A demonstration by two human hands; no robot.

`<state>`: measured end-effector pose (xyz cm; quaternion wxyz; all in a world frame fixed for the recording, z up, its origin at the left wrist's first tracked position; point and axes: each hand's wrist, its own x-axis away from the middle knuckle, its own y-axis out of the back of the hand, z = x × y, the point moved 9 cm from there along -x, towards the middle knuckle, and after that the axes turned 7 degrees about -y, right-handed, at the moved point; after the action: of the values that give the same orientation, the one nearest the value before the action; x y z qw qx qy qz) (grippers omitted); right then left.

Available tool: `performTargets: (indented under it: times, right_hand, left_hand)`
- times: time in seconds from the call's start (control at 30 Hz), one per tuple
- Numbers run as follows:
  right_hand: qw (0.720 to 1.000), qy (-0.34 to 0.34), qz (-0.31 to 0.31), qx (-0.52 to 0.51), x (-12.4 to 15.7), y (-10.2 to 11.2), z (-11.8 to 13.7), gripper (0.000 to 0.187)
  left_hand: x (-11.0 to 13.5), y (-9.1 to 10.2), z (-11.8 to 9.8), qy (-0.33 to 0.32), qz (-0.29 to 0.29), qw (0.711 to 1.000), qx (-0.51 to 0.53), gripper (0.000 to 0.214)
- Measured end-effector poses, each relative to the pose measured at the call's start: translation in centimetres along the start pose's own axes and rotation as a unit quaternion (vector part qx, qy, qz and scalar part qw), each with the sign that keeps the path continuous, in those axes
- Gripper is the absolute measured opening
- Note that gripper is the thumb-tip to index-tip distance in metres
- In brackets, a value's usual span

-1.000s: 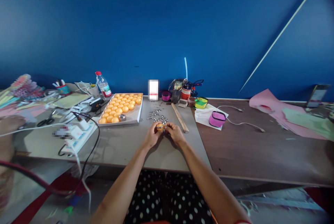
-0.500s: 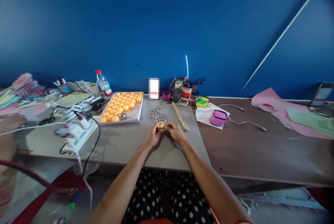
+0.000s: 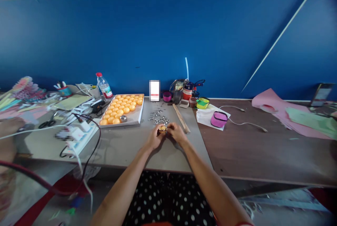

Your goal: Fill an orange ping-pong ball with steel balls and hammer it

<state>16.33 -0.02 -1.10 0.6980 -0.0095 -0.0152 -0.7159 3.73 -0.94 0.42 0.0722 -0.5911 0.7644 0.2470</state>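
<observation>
Over the grey part of the table, my left hand (image 3: 154,139) is closed around a small orange ball (image 3: 162,128) that has shiny bits on it. From the other side my right hand (image 3: 177,133) meets it with fingers pinched together; whatever lies between those fingertips is too small to make out. Just beyond both hands lies a loose scatter of small shiny metal pieces (image 3: 161,119). To the left, a shallow white tray (image 3: 136,118) holds rows of orange balls (image 3: 121,106) and one silvery, covered ball (image 3: 123,118).
A wooden strip (image 3: 181,118) lies right of the metal pieces. Left are a power strip (image 3: 81,140) with cables, scissors (image 3: 47,123) and a bottle (image 3: 105,89). A pink mesh case (image 3: 219,119) sits on white paper to the right. Another person's arm (image 3: 9,138) shows at far left.
The view has shifted slightly. Both hands stay at the orange ball, with only small movement of the fingers.
</observation>
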Motion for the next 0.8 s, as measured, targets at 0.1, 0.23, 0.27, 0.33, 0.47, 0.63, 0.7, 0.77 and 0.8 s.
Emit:
performTargets:
  times: [0.1,0.23,0.27,0.33,0.47,0.63,0.7,0.77,0.8]
  right_hand:
    - [0.997,0.052,-0.063,0.010,0.2,1.4,1.0,0.018]
    - [0.948,0.148,-0.198,0.203,1.2,3.5,2.8,0.017]
    - [0.929,0.150,-0.210,0.266,1.3,3.5,2.9,0.019]
    - [0.891,0.133,-0.209,0.380,1.4,3.1,2.7,0.024]
    - [0.838,0.101,-0.163,0.512,1.5,1.7,2.1,0.021]
    - [0.835,0.087,-0.149,0.522,1.5,1.4,2.1,0.020]
    - [0.836,0.096,-0.152,0.518,1.5,1.4,2.2,0.025]
    - [0.834,0.108,-0.135,0.523,1.5,1.0,2.2,0.025]
    - [0.832,0.111,-0.122,0.530,1.5,0.7,2.1,0.022]
  left_hand:
    - [-0.1,0.3,0.4,0.019,-0.030,0.999,0.034,0.035]
    - [-0.1,0.9,0.7,0.024,-0.066,0.996,0.057,0.036]
    - [-0.2,0.9,0.6,0.018,-0.068,0.996,0.055,0.035]
    - [-0.2,1.0,0.6,0.009,-0.069,0.996,0.049,0.034]
    - [-0.2,0.9,0.9,0.012,-0.065,0.997,0.042,0.033]
    - [-0.2,0.9,0.9,0.017,-0.070,0.996,0.055,0.033]
    - [-0.2,1.0,0.7,0.014,-0.072,0.996,0.056,0.032]
    - [-0.2,0.9,0.6,0.011,-0.068,0.996,0.054,0.032]
    - [-0.2,0.9,0.6,0.010,-0.065,0.997,0.051,0.032]
